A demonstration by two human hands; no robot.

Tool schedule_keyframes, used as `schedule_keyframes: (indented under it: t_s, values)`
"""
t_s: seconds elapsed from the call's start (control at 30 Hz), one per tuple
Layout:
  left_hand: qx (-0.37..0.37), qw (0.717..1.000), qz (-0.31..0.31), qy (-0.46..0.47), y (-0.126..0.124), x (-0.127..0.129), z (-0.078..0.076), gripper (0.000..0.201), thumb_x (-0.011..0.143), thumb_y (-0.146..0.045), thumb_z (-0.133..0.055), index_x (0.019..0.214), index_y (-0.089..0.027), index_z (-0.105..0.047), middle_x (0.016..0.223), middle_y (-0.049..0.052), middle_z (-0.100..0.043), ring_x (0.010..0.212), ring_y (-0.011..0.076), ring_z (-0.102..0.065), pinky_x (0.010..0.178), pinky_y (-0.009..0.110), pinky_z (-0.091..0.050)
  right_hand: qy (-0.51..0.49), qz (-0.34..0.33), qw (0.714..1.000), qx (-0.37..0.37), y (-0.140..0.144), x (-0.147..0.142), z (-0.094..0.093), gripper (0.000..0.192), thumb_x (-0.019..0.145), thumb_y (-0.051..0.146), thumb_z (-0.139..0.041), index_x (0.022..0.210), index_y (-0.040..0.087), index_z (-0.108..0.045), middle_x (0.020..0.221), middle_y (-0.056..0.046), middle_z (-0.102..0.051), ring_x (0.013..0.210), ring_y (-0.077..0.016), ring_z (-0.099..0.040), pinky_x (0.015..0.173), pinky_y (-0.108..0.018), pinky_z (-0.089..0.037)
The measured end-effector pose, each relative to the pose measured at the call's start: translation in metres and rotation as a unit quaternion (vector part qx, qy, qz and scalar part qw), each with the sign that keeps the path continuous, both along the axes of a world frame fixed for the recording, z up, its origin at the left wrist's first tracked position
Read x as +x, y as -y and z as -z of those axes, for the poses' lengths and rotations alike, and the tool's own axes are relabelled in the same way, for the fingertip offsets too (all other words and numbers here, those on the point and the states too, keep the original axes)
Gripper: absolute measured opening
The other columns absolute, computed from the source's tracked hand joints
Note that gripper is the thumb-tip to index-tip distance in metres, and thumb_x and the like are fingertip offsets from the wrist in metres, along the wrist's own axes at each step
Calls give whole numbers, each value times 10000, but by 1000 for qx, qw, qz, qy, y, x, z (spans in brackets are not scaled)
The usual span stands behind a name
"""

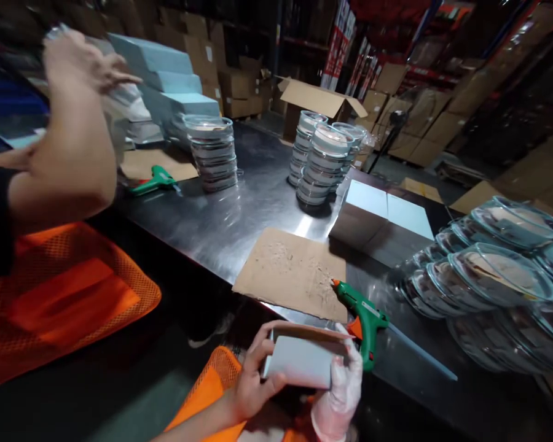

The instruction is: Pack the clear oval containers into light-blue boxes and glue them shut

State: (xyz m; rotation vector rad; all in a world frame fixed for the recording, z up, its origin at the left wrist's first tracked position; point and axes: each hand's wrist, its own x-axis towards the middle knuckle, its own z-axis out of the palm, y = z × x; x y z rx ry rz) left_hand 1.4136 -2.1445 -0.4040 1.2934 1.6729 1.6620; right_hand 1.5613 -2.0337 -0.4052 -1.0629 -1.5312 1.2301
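Note:
A small white cardboard box (301,359) is held low in front of me, its open side showing a brownish inside. My left hand (257,374) is bare and grips the box's left end, thumb along the lower edge. On the right end, my right hand (340,383), in a white glove, closes around the box. Just beyond it lies a green glue gun (366,316) with an orange tip and trigger, a clear glue stick jutting from its back. The gun's nozzle rests at a cardboard sheet (286,270) marked with dried glue bits.
Round clear-lidded containers stand in stacks (322,162) mid-table and in leaning stacks (493,270) at right. White boxes (384,215) sit between them. At left, a co-worker's raised arm (69,141) is near another green glue gun (159,180), blue-white boxes (166,80) and a container stack (212,153).

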Motion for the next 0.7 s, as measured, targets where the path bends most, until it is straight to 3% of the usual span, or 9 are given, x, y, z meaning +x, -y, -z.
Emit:
schedule_keyframes:
  t_s: [0.1,0.2,0.27,0.33,0.4,0.47,0.53,0.6,0.7]
  values:
    - [89,995,24,-41,-3,-1,-15,758,1020,-726,-569,1605,-413,-201,1641,230,-450,1432,389,-620,1070,573,-591,-114,97,987,-61,1,-12,-18,526,963,423,-684,1429,278,-489,1505,-151,-645,1259,-299,-728,986,-414,-626]
    - [78,985,32,-148,13,-17,-25,452,978,-508,-776,1366,-347,-607,1518,165,-600,1265,321,-730,964,414,-646,-100,63,989,-94,-5,-5,-27,552,954,436,-715,1435,255,-512,1467,-157,-672,1232,-271,-733,1012,-417,-608]
    - [31,983,-36,-179,30,-34,-24,279,909,-410,-865,1118,-269,-745,1378,143,-677,1162,289,-764,906,353,-657,-33,27,997,-64,-19,14,-31,474,988,481,-664,1384,229,-602,1411,-155,-713,1197,-275,-742,1057,-457,-587]
    - [-8,979,-132,-155,44,-51,-18,252,878,-381,-885,1039,-227,-768,1327,141,-686,1163,289,-760,904,355,-666,84,60,995,14,-42,36,-37,430,996,548,-603,1234,204,-706,1298,-152,-758,1162,-299,-738,1097,-500,-555]
    - [-29,976,-189,-108,49,-63,-13,272,865,-391,-892,1025,-213,-764,1314,127,-673,1184,284,-745,924,368,-669,242,114,962,46,-69,51,-47,484,997,609,-532,1132,199,-753,1214,-160,-773,1165,-331,-726,1104,-519,-533]
    - [-32,979,-187,-71,44,-67,-10,326,831,-426,-919,1016,-212,-757,1279,106,-668,1162,273,-738,930,376,-668,395,101,913,-27,-95,52,-58,536,992,643,-535,1183,196,-761,1258,-180,-761,1184,-357,-727,1071,-513,-539]
    - [-25,985,-161,-65,32,-64,-12,352,812,-456,-931,998,-217,-752,1226,91,-672,1132,263,-733,927,375,-659,462,57,876,-125,-117,43,-66,542,915,615,-699,1220,169,-749,1320,-218,-737,1211,-388,-727,1036,-489,-544]
    - [-12,987,-145,-71,17,-58,-15,329,838,-472,-909,989,-226,-751,1187,81,-678,1118,251,-722,921,358,-639,441,35,877,-184,-133,34,-69,482,777,487,-864,1101,147,-754,1234,-226,-764,1177,-398,-740,978,-439,-554]
    - [-1,987,-150,-62,-1,-49,-19,308,883,-498,-862,999,-236,-751,1162,67,-688,1130,237,-703,949,334,-591,351,19,909,-224,-146,34,-69,281,654,340,-899,800,187,-713,877,-119,-789,947,-328,-771,800,-347,-560]
